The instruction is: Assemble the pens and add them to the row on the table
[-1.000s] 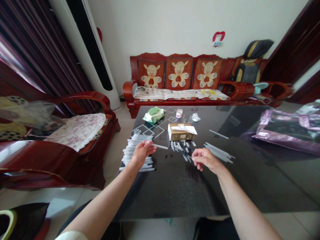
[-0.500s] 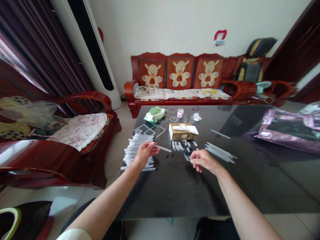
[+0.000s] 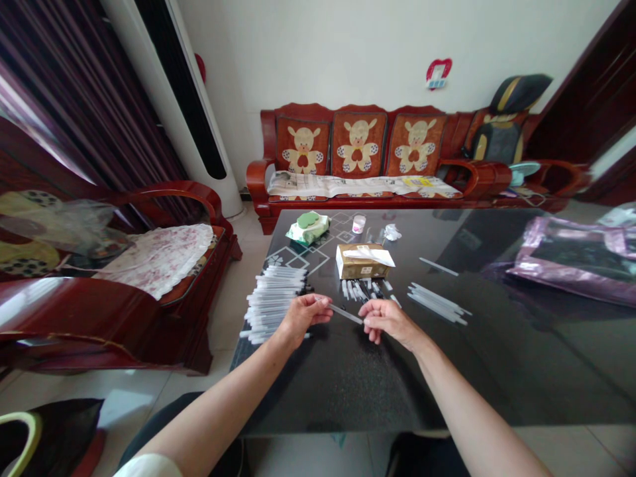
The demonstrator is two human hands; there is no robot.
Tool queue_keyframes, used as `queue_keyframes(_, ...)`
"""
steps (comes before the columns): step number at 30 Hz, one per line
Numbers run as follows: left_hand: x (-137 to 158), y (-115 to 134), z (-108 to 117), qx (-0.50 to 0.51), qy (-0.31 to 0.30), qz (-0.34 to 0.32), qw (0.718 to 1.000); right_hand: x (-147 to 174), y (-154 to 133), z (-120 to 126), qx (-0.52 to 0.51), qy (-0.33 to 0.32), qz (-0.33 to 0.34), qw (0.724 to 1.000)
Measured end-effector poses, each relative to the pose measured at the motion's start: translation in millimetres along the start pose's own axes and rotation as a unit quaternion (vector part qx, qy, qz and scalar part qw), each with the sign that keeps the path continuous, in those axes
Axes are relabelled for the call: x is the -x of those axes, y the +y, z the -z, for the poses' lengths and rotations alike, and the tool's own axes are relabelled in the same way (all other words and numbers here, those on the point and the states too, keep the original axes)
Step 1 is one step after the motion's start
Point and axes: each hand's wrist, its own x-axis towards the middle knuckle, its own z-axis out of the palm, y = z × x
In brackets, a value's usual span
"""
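Observation:
My left hand (image 3: 307, 317) pinches a thin, translucent white pen barrel (image 3: 346, 314) that slants down to the right over the dark table. At the barrel's far end, my right hand (image 3: 386, 320) is closed, thumb against fingers; whatever small piece its fingertips hold is hidden. Behind the right hand, short black and clear pen parts (image 3: 354, 290) lie in a heap, partly covered by it. Beside my left hand many similar barrels (image 3: 268, 301) are stacked, some with black ends. A smaller group of barrels (image 3: 437, 303) rests to the right of my right hand.
A gold tissue box (image 3: 365, 262) stands behind the heap. Farther back are a green wipes pack (image 3: 308, 227), a small white cup (image 3: 358, 224) and crumpled tissue (image 3: 392, 232). One lone barrel (image 3: 438, 266) and a purple-edged clear bag (image 3: 571, 262) lie to the right.
My right hand has moved left from the heap of small parts to the barrel's end. My left hand has shifted right and slightly down, still holding the barrel.

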Motion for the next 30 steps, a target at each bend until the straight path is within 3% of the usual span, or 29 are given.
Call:
queue_keyframes(12, 0, -7, 0, 0.044, 0.0, 0.024, 0.999, 1, -5, -4, -0.003, -0.007, 0.002, 1.0)
queue_keyframes(16, -10, -4, 8, 0.143, 0.042, 0.037, 0.988, -4, 1, -2, 0.061, 0.075, 0.045, 0.994)
queue_keyframes(18, -14, 0, 13, 0.186, 0.068, 0.036, 0.98, -7, 4, -5, 0.188, 0.128, 0.068, 0.971)
queue_keyframes(23, -17, 5, 18, 0.201, 0.081, 0.037, 0.976, -13, 2, -28, 0.508, 0.149, 0.086, 0.844)
queue_keyframes(26, -14, 6, 15, 0.196, 0.081, 0.04, 0.976, -15, 0, -39, 0.592, 0.117, 0.055, 0.795)
queue_keyframes(30, -11, 5, 11, 0.189, 0.08, 0.049, 0.977, -17, 0, -43, 0.627, 0.097, 0.055, 0.771)
